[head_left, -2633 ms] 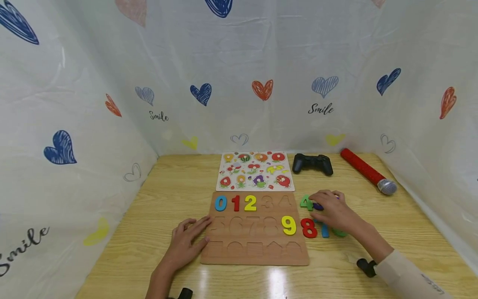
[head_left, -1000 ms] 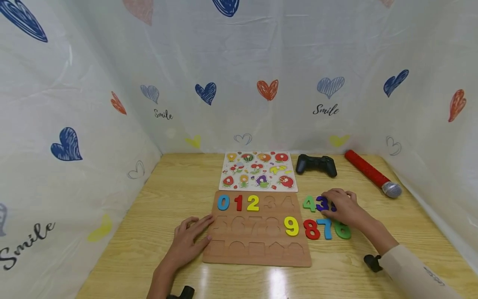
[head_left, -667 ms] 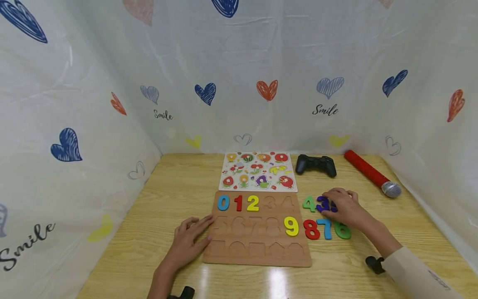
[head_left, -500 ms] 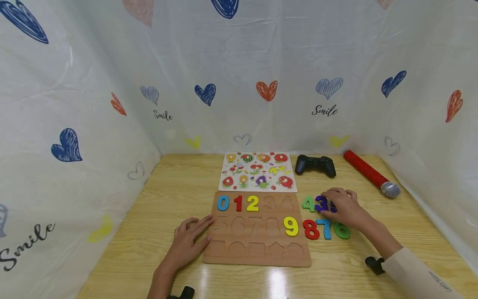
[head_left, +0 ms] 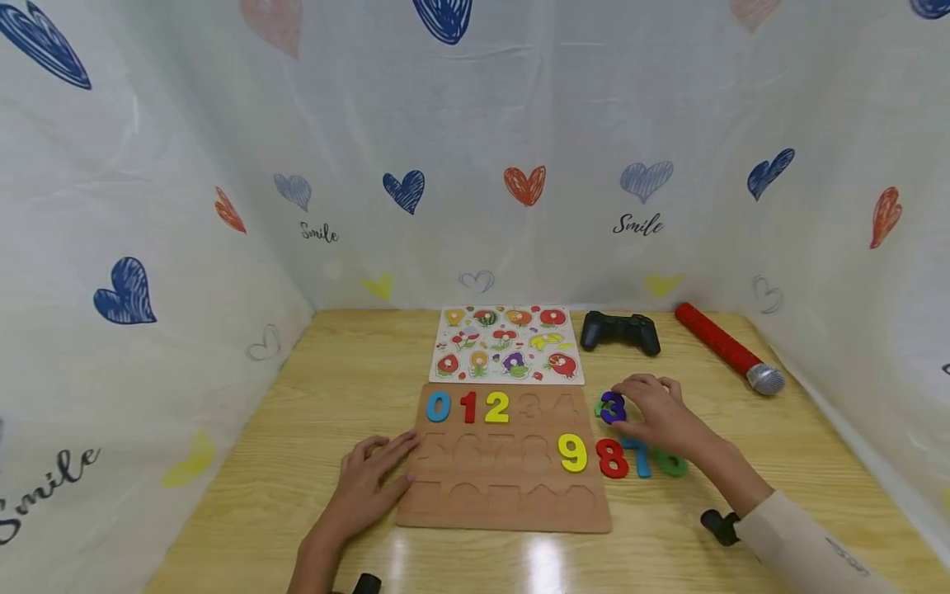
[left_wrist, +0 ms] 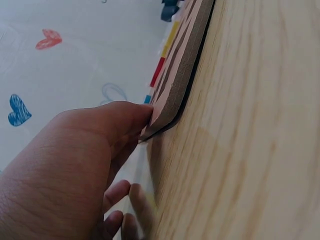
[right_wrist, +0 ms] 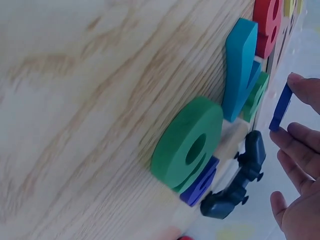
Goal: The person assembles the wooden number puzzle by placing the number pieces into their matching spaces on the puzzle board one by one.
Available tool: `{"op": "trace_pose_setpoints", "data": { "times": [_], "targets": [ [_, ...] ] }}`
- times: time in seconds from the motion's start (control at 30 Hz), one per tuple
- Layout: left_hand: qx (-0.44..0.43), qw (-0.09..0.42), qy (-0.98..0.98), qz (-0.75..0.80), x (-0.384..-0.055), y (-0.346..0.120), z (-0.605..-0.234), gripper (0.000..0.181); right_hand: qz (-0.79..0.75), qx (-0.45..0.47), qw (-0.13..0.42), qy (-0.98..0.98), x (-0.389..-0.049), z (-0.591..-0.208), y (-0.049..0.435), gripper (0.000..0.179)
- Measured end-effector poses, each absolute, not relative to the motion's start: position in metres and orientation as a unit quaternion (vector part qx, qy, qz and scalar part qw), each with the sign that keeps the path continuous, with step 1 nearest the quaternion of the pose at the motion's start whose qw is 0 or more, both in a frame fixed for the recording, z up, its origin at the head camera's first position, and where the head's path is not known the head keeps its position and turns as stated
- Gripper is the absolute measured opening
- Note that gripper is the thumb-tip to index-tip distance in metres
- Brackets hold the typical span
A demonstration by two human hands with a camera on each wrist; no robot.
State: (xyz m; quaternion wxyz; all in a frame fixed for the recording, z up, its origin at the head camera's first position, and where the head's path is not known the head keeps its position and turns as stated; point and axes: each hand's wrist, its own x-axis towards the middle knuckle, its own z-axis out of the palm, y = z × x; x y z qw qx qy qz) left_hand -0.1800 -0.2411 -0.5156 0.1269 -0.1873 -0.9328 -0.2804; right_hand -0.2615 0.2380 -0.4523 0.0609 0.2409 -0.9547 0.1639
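Note:
My right hand (head_left: pixel 663 418) pinches a purple number 3 (head_left: pixel 614 407) by its edges between thumb and fingertips. In the right wrist view the purple 3 (right_wrist: pixel 281 107) is off the table, and from the head it overlaps the green number 4 (right_wrist: pixel 255 97). My left hand (head_left: pixel 371 480) rests at the left edge of the wooden number board (head_left: pixel 505 503), its fingers extended and touching the rim. On the board sit a blue 0 (head_left: pixel 439 407), red 1 (head_left: pixel 468 407), yellow 2 (head_left: pixel 497 407) and yellow 9 (head_left: pixel 572 453); other recesses show bare.
Right of the board lie a red 8 (head_left: pixel 612 458), blue 7 (head_left: pixel 641 459), green 6 (head_left: pixel 671 463) and purple 5 (right_wrist: pixel 200 182). A fruit puzzle board (head_left: pixel 507 340), black game controller (head_left: pixel 619 332) and red microphone (head_left: pixel 723 343) lie behind, near the white curtain (head_left: pixel 475 107).
My right hand has taken the purple 3 from beside the purple 5 and moved it left, up to the green 4. The left hand has stayed at the board's edge.

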Motion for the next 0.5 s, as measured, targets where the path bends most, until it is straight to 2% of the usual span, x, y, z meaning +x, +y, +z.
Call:
{"op": "trace_pose_setpoints", "data": {
  "times": [0.3,0.5],
  "targets": [
    [-0.179,0.119,-0.935,-0.280,-0.180,-0.240,-0.516,0.052,0.158,0.270,0.082,-0.946,-0.260,-0.447,0.224,0.053],
    [-0.185,0.122,-0.933,-0.284,-0.178,-0.240,-0.516,0.051,0.156,0.268,0.070,-0.948,-0.261,-0.446,0.214,0.056]
  ]
}}
